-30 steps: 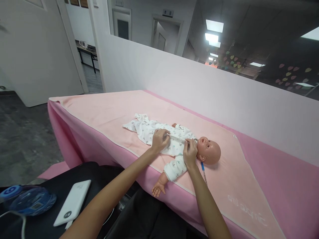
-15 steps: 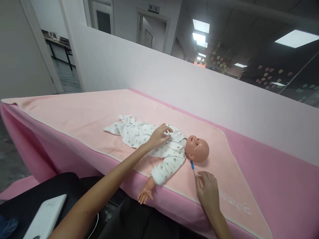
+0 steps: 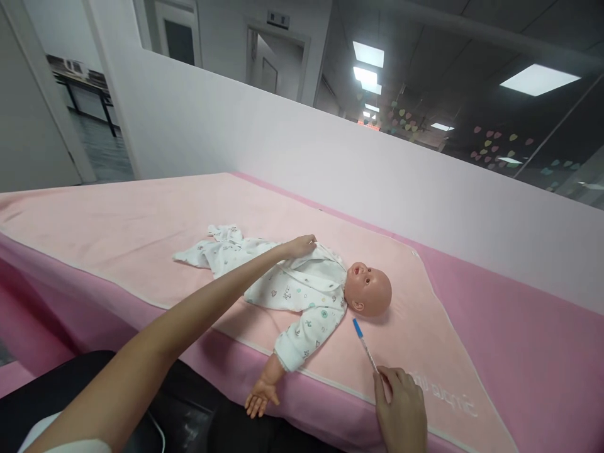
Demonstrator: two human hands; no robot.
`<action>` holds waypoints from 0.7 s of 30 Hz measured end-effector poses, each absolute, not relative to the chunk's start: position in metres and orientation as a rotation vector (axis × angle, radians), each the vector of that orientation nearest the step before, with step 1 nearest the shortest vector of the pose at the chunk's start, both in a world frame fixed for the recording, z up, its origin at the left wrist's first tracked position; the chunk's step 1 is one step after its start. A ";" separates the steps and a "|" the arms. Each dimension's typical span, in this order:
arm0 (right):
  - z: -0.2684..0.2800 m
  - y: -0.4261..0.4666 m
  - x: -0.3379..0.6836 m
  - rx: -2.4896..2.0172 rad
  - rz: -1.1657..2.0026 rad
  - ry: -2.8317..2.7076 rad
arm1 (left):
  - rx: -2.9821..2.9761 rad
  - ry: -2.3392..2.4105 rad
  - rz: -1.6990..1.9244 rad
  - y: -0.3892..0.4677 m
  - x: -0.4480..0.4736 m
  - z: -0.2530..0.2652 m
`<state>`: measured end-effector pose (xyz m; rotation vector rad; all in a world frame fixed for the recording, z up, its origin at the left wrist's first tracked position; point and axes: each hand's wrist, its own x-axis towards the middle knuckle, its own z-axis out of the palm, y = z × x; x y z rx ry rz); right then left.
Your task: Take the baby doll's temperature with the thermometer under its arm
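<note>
A baby doll [image 3: 375, 294] lies on its back, head to the right, in a white printed onesie [image 3: 283, 292]. My left hand [image 3: 302, 246] pinches the onesie's front edge at the chest and lifts it, so the front gapes open. Between the thumb and fingers of my right hand [image 3: 402, 406] is a slim glass thermometer [image 3: 368, 350] with a blue end. That blue end points toward the doll's head, a little apart from it. The doll's near arm [image 3: 265, 385] hangs past the table edge.
A peach blanket [image 3: 141, 220] covers the pink-draped table [image 3: 509, 314]. Behind it runs a low white wall [image 3: 283, 151] with glass above. At lower left is a black seat [image 3: 89, 377], partly behind my left forearm.
My left hand has closed on the onesie's front and raised it. My right hand has drawn the thermometer down and away from the doll's head, and more of it shows. The view has shifted slightly.
</note>
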<state>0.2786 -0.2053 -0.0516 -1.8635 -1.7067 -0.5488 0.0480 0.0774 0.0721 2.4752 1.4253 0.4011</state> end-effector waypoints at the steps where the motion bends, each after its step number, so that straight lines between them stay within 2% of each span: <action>1: -0.050 -0.206 0.282 -1.854 -0.544 -1.727 | 2.509 1.442 0.372 0.080 0.049 0.075; 6: -0.016 -0.208 0.289 -1.773 -0.553 -1.821 | 3.012 1.554 0.315 0.079 0.062 0.088; 12: 0.059 -0.167 0.259 -1.717 -0.662 -1.777 | 3.660 0.923 0.532 0.083 0.064 0.104; 15: 0.079 -0.121 0.242 -1.793 -0.704 -1.849 | 3.788 0.710 0.587 0.087 0.063 0.108; 21: 0.087 -0.043 0.205 -2.130 -0.562 -2.136 | 3.855 0.696 0.695 0.090 0.061 0.105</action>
